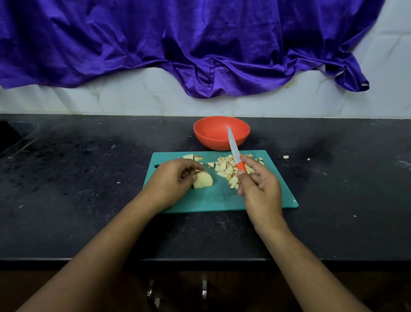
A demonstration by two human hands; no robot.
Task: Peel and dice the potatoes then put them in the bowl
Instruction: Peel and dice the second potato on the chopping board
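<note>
Head view: pale potato chunk [202,179] gripped by left hand [170,181]; diced pieces [228,170] heaped on teal board [210,200]. Right hand [261,190] grips orange-handled knife [235,153]. No legible writing.

This is a kitchen, most likely in a home. A black stone counter [78,192] runs across the view. Behind it at 12 o'clock is a white tiled wall [119,93], with a purple cloth [164,35] draped over it. At 6 o'clock, under the counter's edge, dark cupboard fronts [177,302] carry metal handles [153,297]. In the middle a green cutting board [213,200] holds a potato chunk [202,179], diced pieces [225,169] and a small knife [233,148]. An orange bowl [210,140] stands at the board's 12 o'clock.
</note>
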